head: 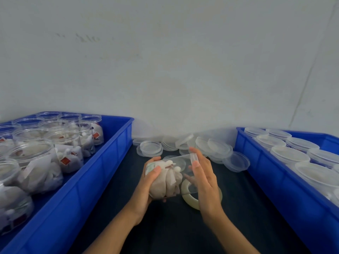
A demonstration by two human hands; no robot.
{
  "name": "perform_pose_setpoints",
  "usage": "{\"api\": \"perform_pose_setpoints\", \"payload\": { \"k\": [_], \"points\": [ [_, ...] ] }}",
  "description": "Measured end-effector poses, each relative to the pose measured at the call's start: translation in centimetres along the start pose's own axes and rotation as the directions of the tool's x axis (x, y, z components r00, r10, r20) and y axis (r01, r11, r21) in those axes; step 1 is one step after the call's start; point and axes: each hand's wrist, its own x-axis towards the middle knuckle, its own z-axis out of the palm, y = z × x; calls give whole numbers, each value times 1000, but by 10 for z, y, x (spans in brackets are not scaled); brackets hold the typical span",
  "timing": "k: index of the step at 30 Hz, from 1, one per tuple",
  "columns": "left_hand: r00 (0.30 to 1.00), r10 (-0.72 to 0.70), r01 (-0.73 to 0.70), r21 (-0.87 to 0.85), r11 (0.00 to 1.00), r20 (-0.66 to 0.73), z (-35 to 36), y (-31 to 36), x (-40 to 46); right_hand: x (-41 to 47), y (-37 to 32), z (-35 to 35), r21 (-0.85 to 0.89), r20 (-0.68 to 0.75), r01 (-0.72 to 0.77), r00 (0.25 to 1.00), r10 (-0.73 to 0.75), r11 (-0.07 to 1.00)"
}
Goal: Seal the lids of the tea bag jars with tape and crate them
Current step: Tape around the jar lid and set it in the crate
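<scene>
Hands (176,180), two, hold one jar (169,177); two crates (102,173).

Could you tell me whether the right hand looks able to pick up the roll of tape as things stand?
Probably not yet. The right hand is on the lid end of the jar, which the left hand grips. The roll of tape lies just beneath them, partly covered.

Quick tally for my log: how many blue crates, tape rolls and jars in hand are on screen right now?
Blue crates: 2, left crate and right crate
Tape rolls: 1, tape roll
Jars in hand: 1, tea bag jar
Total: 4
</scene>
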Motion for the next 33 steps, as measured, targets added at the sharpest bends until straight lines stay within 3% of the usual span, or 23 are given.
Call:
{"api": "perform_pose_setpoints", "payload": {
  "k": [3, 5, 8, 12, 15, 18, 20, 23, 26, 29, 33],
  "points": [
    [999, -48, 48, -1, 999, 13, -4, 3, -2, -3, -1, 0, -35, 26, 102, 994, -101, 994],
    [980, -174, 180, -59, 982, 99, -8, 6, -2, -4, -2, -4, -129, 115, 248, 966, -233, 960],
    [902, -358, 388, -88, 918, 239, -16, 6, -1, -3, 0, -11, -200, 238, 373, 915, -325, 906],
    [804, -466, 516, -43, 856, 370, -25, 10, 3, 0, -1, -19, -234, 296, 416, 891, -343, 879],
    [840, -438, 471, -29, 882, 319, -24, 10, 6, -1, -1, -18, -226, 288, 372, 908, -303, 900],
    [938, -286, 295, -20, 955, 197, -22, 7, 7, -2, 0, -12, -181, 192, 132, 977, -97, 975],
    [964, -215, 220, -16, 975, 157, -19, 6, 6, -2, -2, -8, -163, 138, -24, 989, 46, 986],
    [978, -173, 174, -3, 985, 113, -17, 4, 5, 0, 0, -5, -124, 106, -124, 985, 137, 985],
    [974, -197, 199, -3, 980, 108, -19, 6, 5, -1, 4, -9, -131, 145, -60, 986, 79, 990],
    [943, -295, 301, -19, 953, 151, -21, 6, 6, -4, 1, -15, -188, 233, 110, 970, -65, 976],
    [823, -468, 509, -52, 859, 323, -26, 6, 7, -3, -6, -18, -209, 343, 266, 921, -184, 941]
  ]
}}
